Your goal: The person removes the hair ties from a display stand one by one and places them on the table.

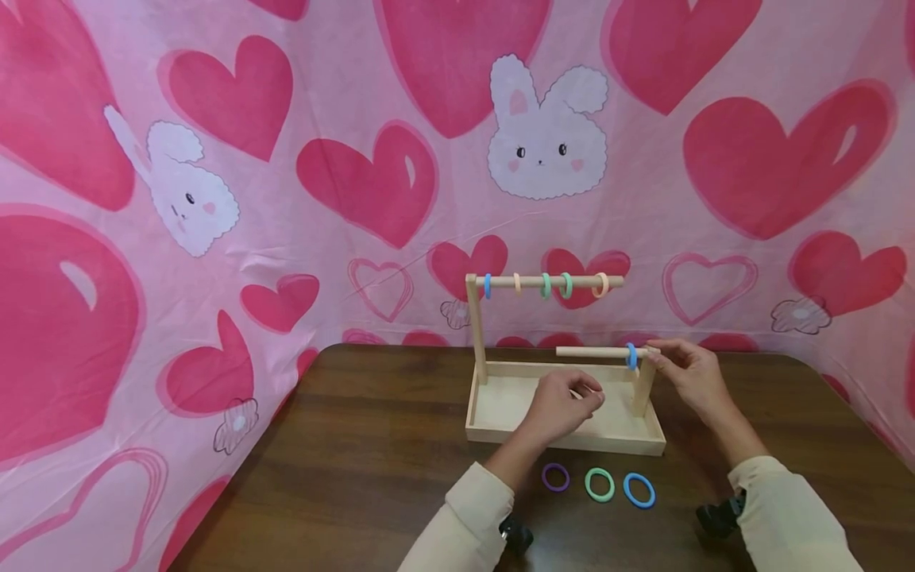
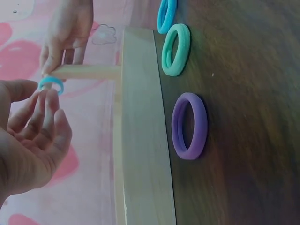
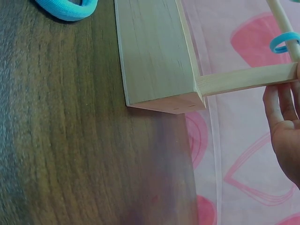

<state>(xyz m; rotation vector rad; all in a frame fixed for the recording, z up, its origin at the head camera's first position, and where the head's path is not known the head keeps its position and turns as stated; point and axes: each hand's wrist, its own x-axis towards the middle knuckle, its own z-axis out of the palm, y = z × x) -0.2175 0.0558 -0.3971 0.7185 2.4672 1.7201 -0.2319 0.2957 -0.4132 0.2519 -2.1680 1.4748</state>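
Observation:
A wooden rack with a tray base has a tall post at left and a shorter post at right, each bearing a horizontal rod. My right hand holds the top of the short post, thumb in front. Close to that post, a blue hair tie hangs on the lower rod. Over the tray is my left hand, fingers loosely bent, with nothing seen in its grasp. In the left wrist view, the blue hair tie appears beyond the left fingertips; whether they touch cannot be told.
Several blue, peach and green hair ties hang on the upper rod. Before the tray, a purple hair tie, a green one and a blue one lie on the brown table. A pink heart-print cloth hangs behind.

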